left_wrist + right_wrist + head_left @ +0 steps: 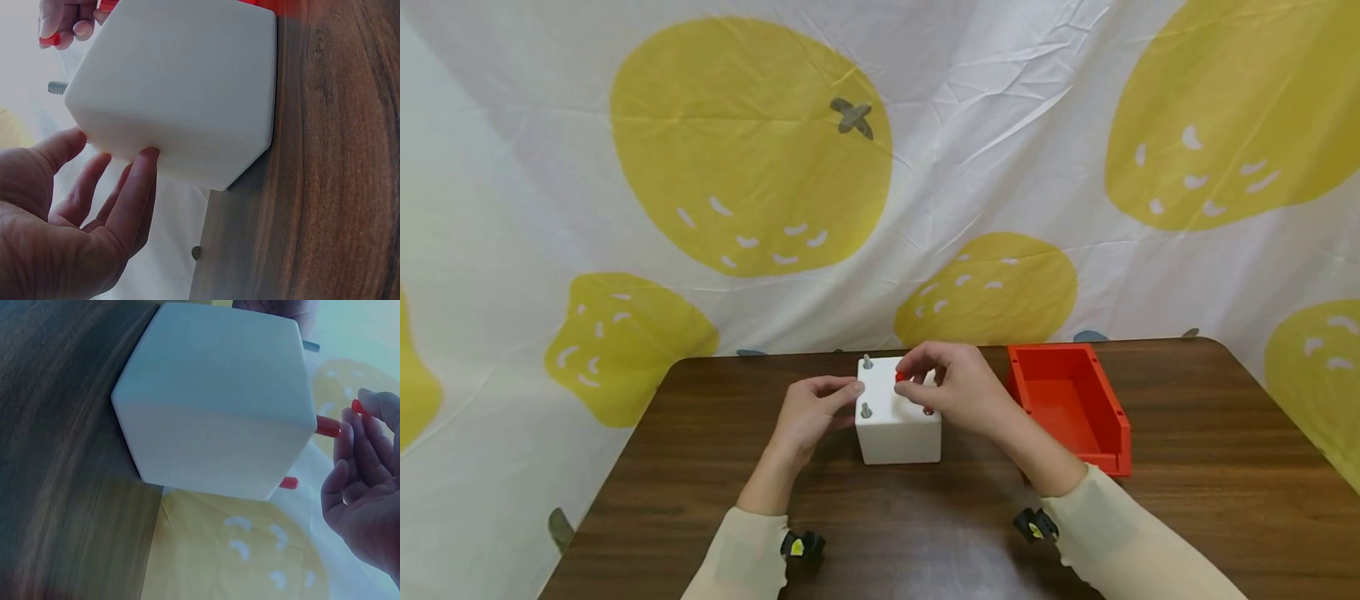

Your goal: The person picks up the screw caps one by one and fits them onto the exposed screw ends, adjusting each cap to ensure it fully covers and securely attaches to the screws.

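A white block (898,442) stands on the table with threaded metal bolts sticking up from its top corners. Two bare bolts (866,410) show on the left side. On the right side, red caps (328,426) cover two bolts, mostly hidden by my right hand in the head view. My left hand (808,412) touches the block's left face with its fingertips, thumb at the top edge. Above the block's top, my right hand (951,383) pinches a small red cap (357,406) between thumb and index finger, apart from the bolts.
An open red bin (1067,408) stands on the brown wooden table (925,533), to the right of the block and near my right forearm. Behind the table hangs a white cloth (940,192) printed with yellow fruit.
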### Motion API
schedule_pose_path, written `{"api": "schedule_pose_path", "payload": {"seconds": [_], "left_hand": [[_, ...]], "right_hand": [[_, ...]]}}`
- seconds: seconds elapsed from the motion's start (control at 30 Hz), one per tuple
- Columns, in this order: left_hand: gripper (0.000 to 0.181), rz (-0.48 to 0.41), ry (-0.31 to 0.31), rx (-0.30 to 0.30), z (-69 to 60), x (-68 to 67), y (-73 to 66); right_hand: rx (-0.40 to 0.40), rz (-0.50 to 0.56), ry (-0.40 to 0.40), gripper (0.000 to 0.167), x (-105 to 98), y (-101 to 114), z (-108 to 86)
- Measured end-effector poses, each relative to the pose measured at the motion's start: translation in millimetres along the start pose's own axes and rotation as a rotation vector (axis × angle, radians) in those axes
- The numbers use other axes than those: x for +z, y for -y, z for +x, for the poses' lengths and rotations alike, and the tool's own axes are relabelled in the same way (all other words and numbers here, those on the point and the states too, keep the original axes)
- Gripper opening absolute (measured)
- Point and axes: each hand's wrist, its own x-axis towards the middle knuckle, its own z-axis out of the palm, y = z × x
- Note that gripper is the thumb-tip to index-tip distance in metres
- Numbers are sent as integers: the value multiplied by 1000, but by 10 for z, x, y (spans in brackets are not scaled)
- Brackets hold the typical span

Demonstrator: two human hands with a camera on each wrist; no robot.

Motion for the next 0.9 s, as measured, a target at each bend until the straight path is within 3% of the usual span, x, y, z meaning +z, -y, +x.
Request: {"api": "schedule_pose_path", "payload": {"seconds": [0.27, 0.9], "left_hand": [[32, 8, 3, -2, -2, -3, -3], [27, -8, 7, 11, 10, -6, 2]], "right_hand": [[-34, -45, 11, 10, 107, -17, 56], [-83, -31, 80, 14, 313, 7, 125]]}}
